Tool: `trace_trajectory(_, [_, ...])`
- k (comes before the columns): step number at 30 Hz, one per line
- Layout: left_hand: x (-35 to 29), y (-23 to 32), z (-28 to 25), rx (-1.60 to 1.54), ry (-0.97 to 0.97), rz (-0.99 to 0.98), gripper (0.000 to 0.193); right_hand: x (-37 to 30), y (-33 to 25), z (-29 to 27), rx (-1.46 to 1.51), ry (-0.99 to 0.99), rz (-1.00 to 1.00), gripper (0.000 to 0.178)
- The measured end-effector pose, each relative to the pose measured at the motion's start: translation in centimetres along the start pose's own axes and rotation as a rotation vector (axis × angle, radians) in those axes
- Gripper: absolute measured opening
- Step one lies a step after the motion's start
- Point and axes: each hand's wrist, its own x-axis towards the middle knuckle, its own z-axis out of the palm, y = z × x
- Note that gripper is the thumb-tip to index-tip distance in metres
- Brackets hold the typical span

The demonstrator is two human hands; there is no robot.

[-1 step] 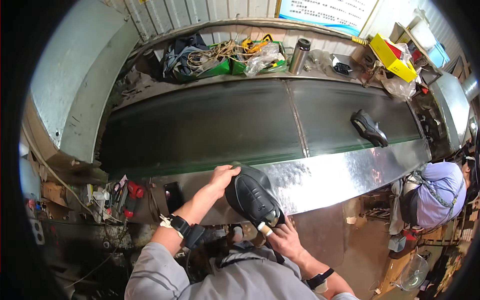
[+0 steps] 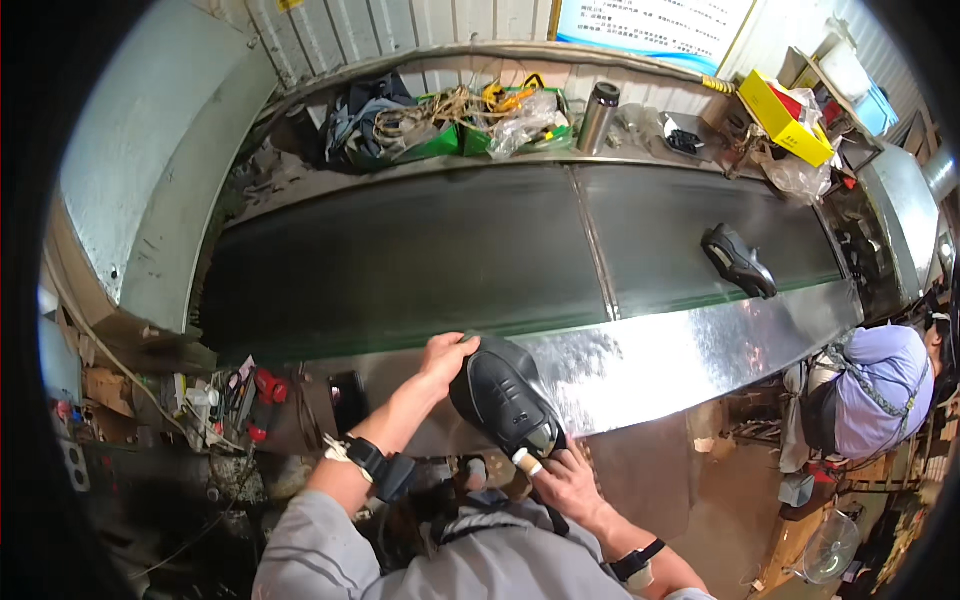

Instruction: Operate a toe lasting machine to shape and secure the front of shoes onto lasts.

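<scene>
A black lace-up shoe point(image 2: 500, 395) is held over the near edge of the shiny metal ledge, its toe pointing away from me and its opening toward me. My left hand point(image 2: 447, 358) is closed around the toe end on its left side. At the heel end my right hand point(image 2: 570, 482) grips the shoe, with a pale wrapping point(image 2: 526, 461) around one digit. Part of those right fingers is hidden behind the heel. Another black shoe point(image 2: 738, 260) lies apart on the dark conveyor belt point(image 2: 400, 255) to the right.
The metal ledge point(image 2: 690, 355) runs along the belt's near side. A dark phone point(image 2: 348, 400) and a red-handled tool point(image 2: 265, 403) lie left. Green bins point(image 2: 430, 143), a steel flask point(image 2: 599, 117) and a yellow box point(image 2: 785, 118) line the back shelf. A person point(image 2: 885, 390) sits at right.
The shoe has turned slightly in my hands, and its upper and laces face me a little more. My right hand has shifted slightly at the heel.
</scene>
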Motion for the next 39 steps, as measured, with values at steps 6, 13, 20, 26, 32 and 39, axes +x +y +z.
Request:
trace_trajectory(6, [2.8,-0.2,0.9,0.262,0.318,0.127,0.032,2.6,2.3,3.7,0.217,0.281,0.145,0.065])
trace_trajectory(13, [1.6,-2.8,1.3,0.295,0.277,-0.042,0.038,0.4,4.2,4.4,0.631,0.168,0.31,0.124])
trace_trajectory(20, [-3.5,-3.8,7.6,0.591,0.422,-0.008,0.07,-4.7,5.7,2.9,0.54,0.008,0.261,0.1])
trace_trajectory(26, [-4.0,-5.0,8.3,0.565,0.513,-0.053,0.064,-5.4,8.3,4.5,0.697,-0.085,0.142,0.105])
trace_trajectory(32, [-6.9,-5.5,5.1,0.23,0.546,-0.004,0.048,-4.1,7.0,1.7,0.8,-0.198,0.076,0.109])
trace_trajectory(39, [-16.7,-4.1,-2.6,0.04,0.67,0.197,0.044,7.0,0.2,-1.2,1.4,-0.801,0.932,0.109])
